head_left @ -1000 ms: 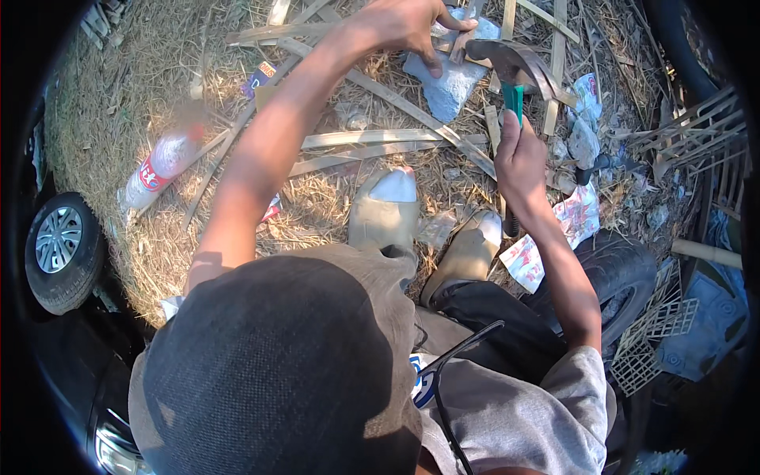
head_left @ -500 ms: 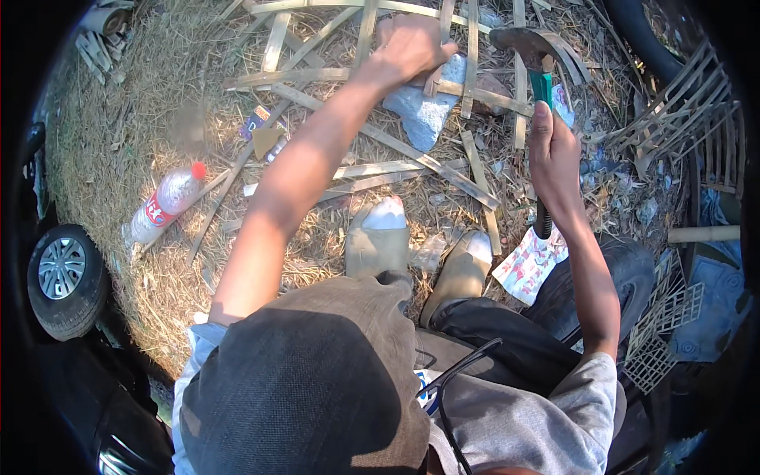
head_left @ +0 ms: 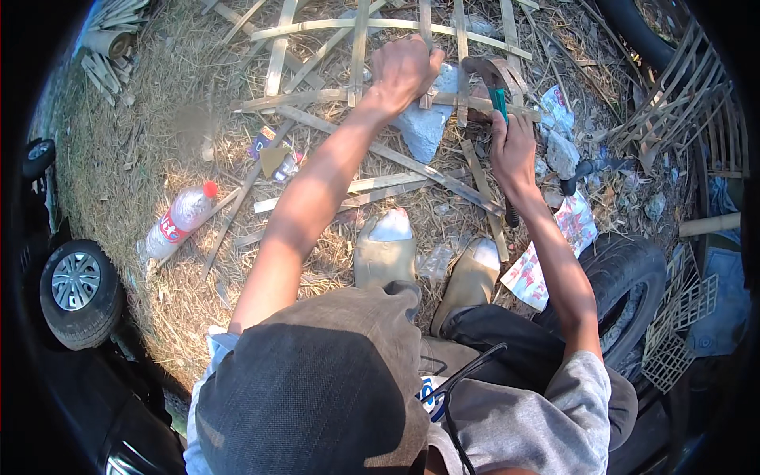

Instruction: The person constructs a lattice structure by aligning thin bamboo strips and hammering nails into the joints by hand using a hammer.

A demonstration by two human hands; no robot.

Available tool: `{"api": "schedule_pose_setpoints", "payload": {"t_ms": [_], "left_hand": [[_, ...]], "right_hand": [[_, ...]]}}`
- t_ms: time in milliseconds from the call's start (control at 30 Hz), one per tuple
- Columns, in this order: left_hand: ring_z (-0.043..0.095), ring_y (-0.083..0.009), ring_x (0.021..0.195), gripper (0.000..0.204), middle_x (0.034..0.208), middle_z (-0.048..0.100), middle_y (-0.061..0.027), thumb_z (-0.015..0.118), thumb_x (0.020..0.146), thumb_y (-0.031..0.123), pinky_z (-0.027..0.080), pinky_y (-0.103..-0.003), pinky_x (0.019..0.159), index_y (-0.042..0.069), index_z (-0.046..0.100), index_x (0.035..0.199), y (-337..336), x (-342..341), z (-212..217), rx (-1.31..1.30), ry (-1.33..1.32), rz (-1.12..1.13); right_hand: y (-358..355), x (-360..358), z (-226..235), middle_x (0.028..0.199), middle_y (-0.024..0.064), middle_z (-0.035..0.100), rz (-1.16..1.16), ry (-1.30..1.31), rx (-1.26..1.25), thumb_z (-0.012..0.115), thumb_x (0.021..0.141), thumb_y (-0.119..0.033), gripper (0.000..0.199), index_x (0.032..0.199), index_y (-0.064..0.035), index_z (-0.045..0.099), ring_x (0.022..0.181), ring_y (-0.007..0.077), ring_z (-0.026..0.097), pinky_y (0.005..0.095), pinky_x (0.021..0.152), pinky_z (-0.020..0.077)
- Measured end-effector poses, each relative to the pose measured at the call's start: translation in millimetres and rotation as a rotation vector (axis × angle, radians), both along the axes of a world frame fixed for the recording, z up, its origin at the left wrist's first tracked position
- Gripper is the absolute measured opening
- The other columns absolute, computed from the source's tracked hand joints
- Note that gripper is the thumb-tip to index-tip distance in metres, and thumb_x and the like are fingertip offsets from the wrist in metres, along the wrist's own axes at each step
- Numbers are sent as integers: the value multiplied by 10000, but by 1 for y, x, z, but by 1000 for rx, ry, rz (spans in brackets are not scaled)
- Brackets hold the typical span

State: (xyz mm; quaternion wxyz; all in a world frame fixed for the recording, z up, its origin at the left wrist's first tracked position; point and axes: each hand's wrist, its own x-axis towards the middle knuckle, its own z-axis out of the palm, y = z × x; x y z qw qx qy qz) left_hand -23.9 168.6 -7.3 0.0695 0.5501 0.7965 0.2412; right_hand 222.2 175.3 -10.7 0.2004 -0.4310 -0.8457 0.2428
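- Since the earlier frame, the green-handled hammer with a dark curved metal head (head_left: 498, 101) has swung left; I judge this brings its head closer to the work under the left hand.
- Upper centre: the left hand (head_left: 400, 73) is curled narrow over the lattice of pale, flat wood-like slats (head_left: 360, 55); what its hidden fingertips pinch, I cannot tell.
- Just right of that, the jagged blue-grey stone (head_left: 421, 136) lies beneath the lattice.
- Upper right of centre: the right hand (head_left: 514, 150) wraps its fingers round the hammer's handle.
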Motion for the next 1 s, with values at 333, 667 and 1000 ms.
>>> {"api": "schedule_pose_setpoints", "payload": {"t_ms": [333, 667, 1000], "left_hand": [[708, -410, 653, 486, 642, 666, -243, 619, 911, 426, 565, -495, 618, -27, 688, 749, -2, 1, 0, -1, 25, 85], [703, -363, 616, 587, 627, 675, -197, 660, 895, 557, 522, -476, 555, -1, 689, 716, -26, -48, 50, -16, 137, 287], [670, -446, 673, 412, 693, 671, -247, 633, 923, 359, 481, -549, 738, -3, 722, 749, -44, -64, 38, 22, 165, 146]], "right_hand": [[9, 0, -4, 1257, 162, 652, 29, -26, 200, 474, 1073, -296, 379, 1016, 22, 673, 1225, 349, 528, 501, 1041, 360], [36, 16, 20, 1010, 210, 706, -253, 70, -16, 586, 1023, -393, 454, 1073, 39, 717, 957, 351, 661, 434, 889, 498], [47, 20, 22, 629, 237, 631, -408, -67, -368, 629, 941, -460, 558, 770, 68, 685, 626, 357, 654, 484, 689, 500]]}}
